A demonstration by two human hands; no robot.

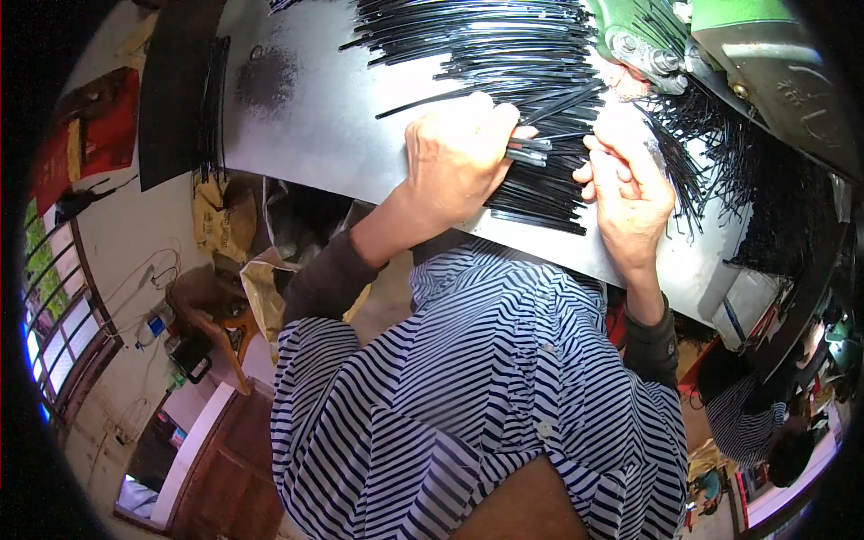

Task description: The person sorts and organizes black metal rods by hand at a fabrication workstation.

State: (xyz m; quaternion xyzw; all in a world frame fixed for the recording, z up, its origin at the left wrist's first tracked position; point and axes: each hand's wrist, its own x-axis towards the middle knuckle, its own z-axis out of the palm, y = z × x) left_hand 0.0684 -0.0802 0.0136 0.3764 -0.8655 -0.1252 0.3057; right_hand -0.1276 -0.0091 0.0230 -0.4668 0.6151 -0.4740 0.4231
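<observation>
**Head view: two hands squaring up a fan of black strips on the metal table**

Head camera looks straight down and here is the work: a thick spread of thin black plastic strips (504,63) lies across the grey sheet-metal table (324,126), running from its far edge down toward the near edge by the person's chest. The left hand (454,157) is closed over the near ends of the bunch, knuckles up, fingers curled round a cluster of strips at the near edge. The right hand (630,184) sits just beside it, touching the same bundle from the other side, fingers bent in a narrow pinch; exactly how many strips it holds I cannot tell.

Off the right-hand corner, a green machine (765,54) hangs over the table, and more loose strips (693,153) spray out beneath it, close to the right hand's knuckles.

To do this gathering well, I judge the ends want tapping level against the table before the grip tightens, since several strips poke out past the left fingers. Keeping both hands low and close should stop the fan splaying. The tangle by the machine looks likely to snag, so draw the bundle toward the near edge, away from it.
</observation>
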